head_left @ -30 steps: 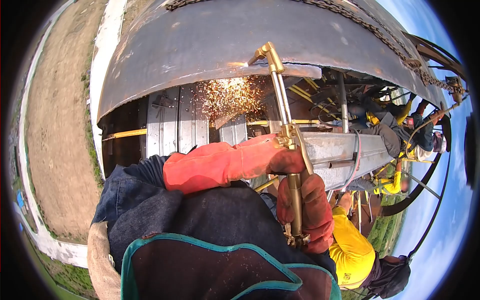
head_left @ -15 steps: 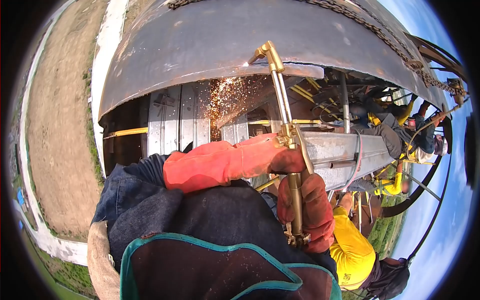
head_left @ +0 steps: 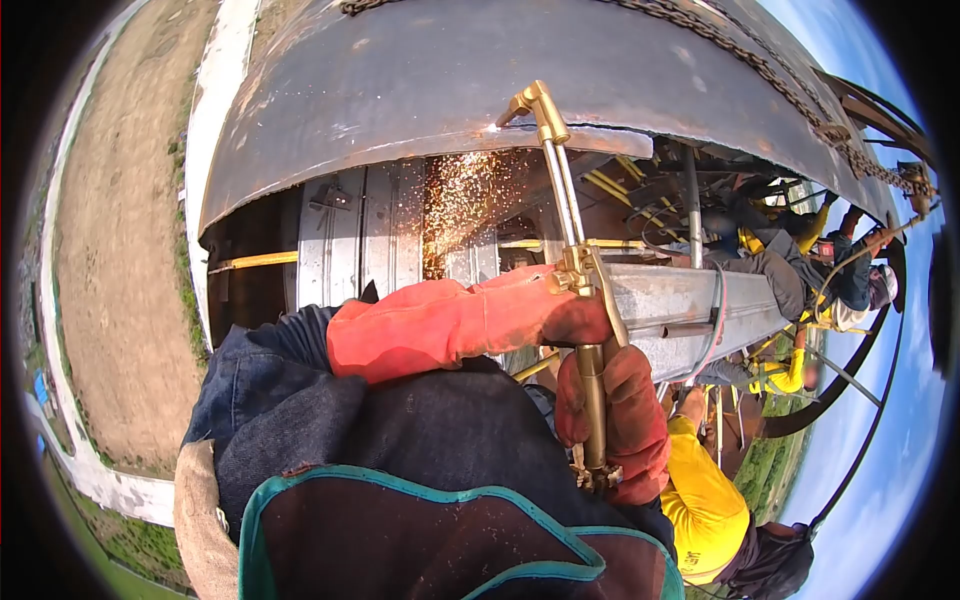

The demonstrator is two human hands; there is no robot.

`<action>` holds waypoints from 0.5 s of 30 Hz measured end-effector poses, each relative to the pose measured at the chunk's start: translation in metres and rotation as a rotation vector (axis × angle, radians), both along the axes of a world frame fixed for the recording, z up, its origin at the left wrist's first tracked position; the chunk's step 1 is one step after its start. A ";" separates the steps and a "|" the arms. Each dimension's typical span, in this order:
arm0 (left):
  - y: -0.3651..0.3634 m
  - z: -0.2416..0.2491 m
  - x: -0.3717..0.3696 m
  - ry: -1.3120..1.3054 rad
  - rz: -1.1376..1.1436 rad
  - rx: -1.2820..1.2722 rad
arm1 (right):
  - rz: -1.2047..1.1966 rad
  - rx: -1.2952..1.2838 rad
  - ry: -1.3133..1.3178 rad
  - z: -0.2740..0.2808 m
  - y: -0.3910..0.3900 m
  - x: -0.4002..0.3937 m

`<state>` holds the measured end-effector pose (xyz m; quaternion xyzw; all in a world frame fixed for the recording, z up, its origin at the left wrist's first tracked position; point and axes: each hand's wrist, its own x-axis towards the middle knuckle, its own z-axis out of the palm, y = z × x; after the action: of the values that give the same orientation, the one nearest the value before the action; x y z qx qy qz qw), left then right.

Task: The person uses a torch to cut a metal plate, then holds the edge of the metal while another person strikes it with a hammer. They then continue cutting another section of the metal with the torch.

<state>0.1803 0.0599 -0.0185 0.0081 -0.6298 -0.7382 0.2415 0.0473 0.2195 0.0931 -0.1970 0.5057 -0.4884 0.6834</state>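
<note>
At upper centre the cutting torch [head_left: 570, 230] tip meets the curved steel plate [head_left: 450, 80]; both my gloved hands, left [head_left: 570, 320] and right [head_left: 620, 420], grip it closed, so I'd judge steady, slow travel best

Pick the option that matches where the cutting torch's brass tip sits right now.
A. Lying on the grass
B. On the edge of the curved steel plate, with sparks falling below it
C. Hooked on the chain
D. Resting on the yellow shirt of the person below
B: the cutting torch has its bent brass head at the lower edge of the curved steel plate, and sparks shower beneath that edge.
</note>
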 end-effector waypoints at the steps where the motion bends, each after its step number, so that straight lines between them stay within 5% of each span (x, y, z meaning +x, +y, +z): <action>1: 0.000 0.001 0.001 -0.010 -0.001 0.008 | 0.014 -0.002 -0.001 -0.001 0.001 -0.002; 15: -0.002 0.004 0.004 -0.008 -0.009 -0.015 | -0.046 -0.016 -0.044 0.003 -0.005 0.006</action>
<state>0.1847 0.0582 -0.0144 0.0063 -0.6363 -0.7345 0.2358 0.0528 0.2150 0.0960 -0.1801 0.4910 -0.5123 0.6812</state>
